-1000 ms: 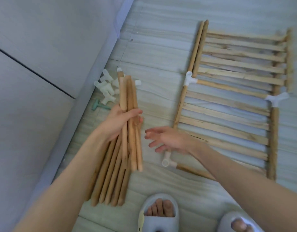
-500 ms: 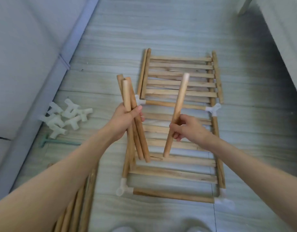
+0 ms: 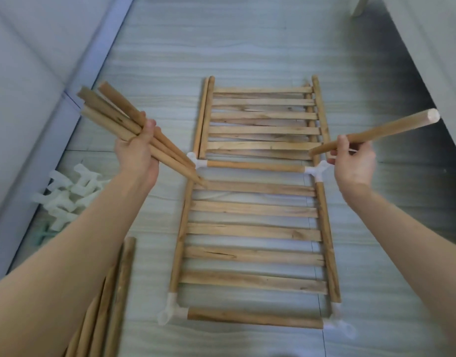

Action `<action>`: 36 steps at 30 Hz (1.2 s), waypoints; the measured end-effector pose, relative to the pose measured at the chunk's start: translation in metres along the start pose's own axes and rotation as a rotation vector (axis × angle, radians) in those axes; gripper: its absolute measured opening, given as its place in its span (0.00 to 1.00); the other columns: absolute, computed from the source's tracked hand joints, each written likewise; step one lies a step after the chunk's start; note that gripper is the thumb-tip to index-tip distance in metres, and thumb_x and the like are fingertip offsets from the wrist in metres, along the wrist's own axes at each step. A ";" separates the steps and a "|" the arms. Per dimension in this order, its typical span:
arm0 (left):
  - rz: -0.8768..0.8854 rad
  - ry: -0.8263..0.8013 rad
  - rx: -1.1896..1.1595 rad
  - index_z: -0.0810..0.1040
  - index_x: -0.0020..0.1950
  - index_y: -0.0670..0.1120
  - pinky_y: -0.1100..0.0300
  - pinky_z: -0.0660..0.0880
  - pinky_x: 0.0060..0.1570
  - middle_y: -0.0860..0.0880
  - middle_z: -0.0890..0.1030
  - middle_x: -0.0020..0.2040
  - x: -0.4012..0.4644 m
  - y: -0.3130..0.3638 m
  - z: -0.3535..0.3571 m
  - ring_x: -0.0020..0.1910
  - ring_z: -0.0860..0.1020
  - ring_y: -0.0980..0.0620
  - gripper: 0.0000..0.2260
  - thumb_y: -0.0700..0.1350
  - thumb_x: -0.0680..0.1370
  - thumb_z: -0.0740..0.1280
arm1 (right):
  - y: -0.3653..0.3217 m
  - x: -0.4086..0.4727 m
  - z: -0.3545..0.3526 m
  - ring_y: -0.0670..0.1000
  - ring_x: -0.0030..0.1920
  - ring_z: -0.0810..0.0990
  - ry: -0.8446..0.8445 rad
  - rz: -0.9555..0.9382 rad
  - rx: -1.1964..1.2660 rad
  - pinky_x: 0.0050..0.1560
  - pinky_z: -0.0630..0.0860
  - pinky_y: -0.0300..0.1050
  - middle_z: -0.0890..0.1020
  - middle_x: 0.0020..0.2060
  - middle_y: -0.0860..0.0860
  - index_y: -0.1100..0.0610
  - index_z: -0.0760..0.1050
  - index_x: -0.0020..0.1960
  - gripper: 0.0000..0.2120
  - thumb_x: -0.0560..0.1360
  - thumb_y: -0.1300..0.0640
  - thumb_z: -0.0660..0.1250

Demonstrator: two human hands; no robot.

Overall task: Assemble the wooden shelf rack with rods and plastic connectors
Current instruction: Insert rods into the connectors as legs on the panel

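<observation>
- Head view: I see my left hand (image 3: 138, 153) at about nine o'clock, fingers wrapped round a bundle of round light-brown wooden rods (image 3: 134, 130); the bundle slants from ten o'clock down toward the centre, and its lower tips hang over the left rail of the rack.
- My right hand (image 3: 354, 161) sits at three o'clock, grasping a single round wooden rod (image 3: 376, 132) near its lower end; the rod tilts up toward two o'clock, its pale cut end farthest from me.
- The partly built wooden slatted shelf rack (image 3: 255, 210) lies flat on the pale grey wood-grain floor (image 3: 221, 34), filling the centre from twelve to six o'clock, between my two forearms.
- I count four white plastic connectors on it: one on the left rail at mid-height (image 3: 196, 161), one on the right rail just beside my right hand (image 3: 315, 171), and two at the near corners, at seven o'clock (image 3: 169, 311) and five o'clock (image 3: 341, 327).
- A heap of loose white plastic connectors (image 3: 67, 197) rests on the floor at nine o'clock, against the base of a grey wall (image 3: 28, 99).
- More long wooden rods (image 3: 111, 300) lie on the floor at seven o'clock, partly hidden by my left forearm.
</observation>
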State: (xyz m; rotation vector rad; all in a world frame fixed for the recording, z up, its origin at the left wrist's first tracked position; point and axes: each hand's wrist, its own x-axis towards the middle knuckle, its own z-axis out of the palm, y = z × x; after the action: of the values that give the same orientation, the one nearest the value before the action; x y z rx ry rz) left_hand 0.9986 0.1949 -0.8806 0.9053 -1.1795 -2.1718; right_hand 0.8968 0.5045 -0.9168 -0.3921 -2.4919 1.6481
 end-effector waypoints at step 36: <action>0.157 -0.053 0.391 0.76 0.53 0.43 0.48 0.73 0.62 0.43 0.79 0.52 0.009 -0.008 0.009 0.58 0.78 0.43 0.07 0.35 0.77 0.66 | 0.001 0.027 -0.011 0.58 0.48 0.81 -0.197 0.009 -0.431 0.47 0.75 0.48 0.79 0.48 0.57 0.62 0.72 0.55 0.13 0.80 0.52 0.58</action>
State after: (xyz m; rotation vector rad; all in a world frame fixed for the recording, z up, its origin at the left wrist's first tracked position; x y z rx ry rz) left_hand 0.9852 0.1969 -0.8864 0.8774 -1.6797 -1.8836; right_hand 0.8739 0.5224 -0.9142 -0.2924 -2.9970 1.1903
